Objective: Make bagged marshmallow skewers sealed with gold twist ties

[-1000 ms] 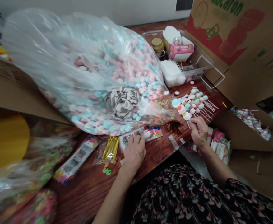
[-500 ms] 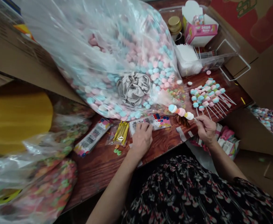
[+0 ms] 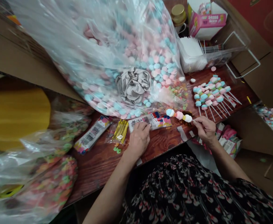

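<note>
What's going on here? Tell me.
A person's right hand is holding a stick threaded with blue, pink and white candies, while the left hand rests on a printed packet on a wood-grain table. More candy sticks lie in a group to the right. A large clear plastic bag of pastel candies sits just behind both hands, and gold twist ties lie left of the left hand.

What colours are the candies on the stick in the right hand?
The candies run blue, pink, then white toward the right hand; head view.
</note>
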Action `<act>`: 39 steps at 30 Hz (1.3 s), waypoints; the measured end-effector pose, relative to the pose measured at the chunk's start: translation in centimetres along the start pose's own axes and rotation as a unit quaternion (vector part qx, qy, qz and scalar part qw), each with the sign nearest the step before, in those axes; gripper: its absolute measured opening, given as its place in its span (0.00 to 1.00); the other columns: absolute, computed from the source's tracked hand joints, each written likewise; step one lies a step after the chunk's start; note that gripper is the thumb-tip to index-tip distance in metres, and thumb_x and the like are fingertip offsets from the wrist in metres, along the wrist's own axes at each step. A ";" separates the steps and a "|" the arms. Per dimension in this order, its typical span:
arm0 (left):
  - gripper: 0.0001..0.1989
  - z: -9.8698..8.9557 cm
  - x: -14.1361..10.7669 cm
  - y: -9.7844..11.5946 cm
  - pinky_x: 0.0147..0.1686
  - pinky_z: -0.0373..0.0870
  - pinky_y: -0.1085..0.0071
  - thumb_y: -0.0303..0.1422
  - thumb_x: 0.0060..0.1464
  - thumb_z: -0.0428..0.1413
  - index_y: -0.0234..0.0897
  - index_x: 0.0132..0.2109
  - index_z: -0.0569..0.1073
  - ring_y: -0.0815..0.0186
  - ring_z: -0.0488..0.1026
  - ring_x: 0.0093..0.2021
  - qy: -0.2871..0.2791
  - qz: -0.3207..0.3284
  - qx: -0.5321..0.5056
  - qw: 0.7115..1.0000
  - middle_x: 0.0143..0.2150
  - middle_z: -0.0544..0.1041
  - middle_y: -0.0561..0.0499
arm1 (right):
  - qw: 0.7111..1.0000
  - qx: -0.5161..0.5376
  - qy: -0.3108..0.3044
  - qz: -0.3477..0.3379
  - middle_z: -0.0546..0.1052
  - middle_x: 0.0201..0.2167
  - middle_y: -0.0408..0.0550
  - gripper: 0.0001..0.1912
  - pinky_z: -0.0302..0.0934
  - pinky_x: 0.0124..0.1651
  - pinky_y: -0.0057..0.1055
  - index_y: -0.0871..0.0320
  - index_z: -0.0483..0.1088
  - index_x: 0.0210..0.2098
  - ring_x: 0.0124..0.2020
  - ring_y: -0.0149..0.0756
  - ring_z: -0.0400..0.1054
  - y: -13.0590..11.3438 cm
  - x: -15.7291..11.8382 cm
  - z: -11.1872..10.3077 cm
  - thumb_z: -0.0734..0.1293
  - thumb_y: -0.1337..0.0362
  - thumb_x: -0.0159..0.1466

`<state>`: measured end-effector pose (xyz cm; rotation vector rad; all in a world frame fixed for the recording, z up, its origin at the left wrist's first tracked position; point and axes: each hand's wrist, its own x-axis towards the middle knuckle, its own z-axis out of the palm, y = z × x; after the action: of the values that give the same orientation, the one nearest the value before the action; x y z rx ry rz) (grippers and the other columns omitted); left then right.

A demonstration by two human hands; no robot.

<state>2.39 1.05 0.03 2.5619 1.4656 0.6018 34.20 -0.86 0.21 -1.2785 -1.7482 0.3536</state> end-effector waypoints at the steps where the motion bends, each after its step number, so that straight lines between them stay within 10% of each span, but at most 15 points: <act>1: 0.12 0.0 -0.1 -0.1 0.40 0.68 0.62 0.19 0.53 0.52 0.35 0.41 0.76 0.57 0.68 0.41 0.000 0.001 -0.002 1.000 0.39 0.75 0.43 | 1.000 0.000 -0.004 -0.002 0.73 0.26 0.44 0.05 0.62 0.31 0.30 0.56 0.72 0.35 0.27 0.32 0.67 0.1 0.0 0.0 0.65 0.70 0.63; 13: 0.05 -0.3 0.6 -2.2 0.34 0.65 0.70 0.26 0.51 0.57 0.38 0.29 0.70 0.67 0.69 0.31 0.060 -0.180 -0.185 0.964 0.28 0.71 0.54 | 0.998 0.020 -0.053 -0.042 0.74 0.27 0.45 0.05 0.63 0.32 0.30 0.55 0.71 0.36 0.27 0.33 0.68 -0.2 0.4 0.0 0.65 0.70 0.63; 24: 0.06 -2.0 1.7 -3.1 0.38 0.65 0.69 0.35 0.55 0.60 0.38 0.32 0.75 0.66 0.69 0.35 -0.063 -0.067 -0.261 0.961 0.31 0.73 0.52 | 0.992 0.020 -0.105 -0.074 0.75 0.27 0.45 0.05 0.64 0.32 0.30 0.55 0.71 0.34 0.28 0.33 0.70 -0.6 1.1 -0.6 0.64 0.70 0.63; 39: 0.07 -2.0 2.0 -3.1 0.38 0.65 0.69 0.35 0.53 0.61 0.37 0.29 0.75 0.67 0.70 0.33 -0.056 -0.092 -0.277 0.955 0.29 0.74 0.52 | 0.978 -0.020 -0.146 -0.146 0.76 0.29 0.48 0.06 0.66 0.35 0.31 0.57 0.71 0.36 0.30 0.34 0.70 0.1 0.3 -1.6 0.63 0.72 0.62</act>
<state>0.01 4.22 1.45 1.9736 1.2564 0.7048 35.52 -0.98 1.20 -1.0145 -2.1692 0.3505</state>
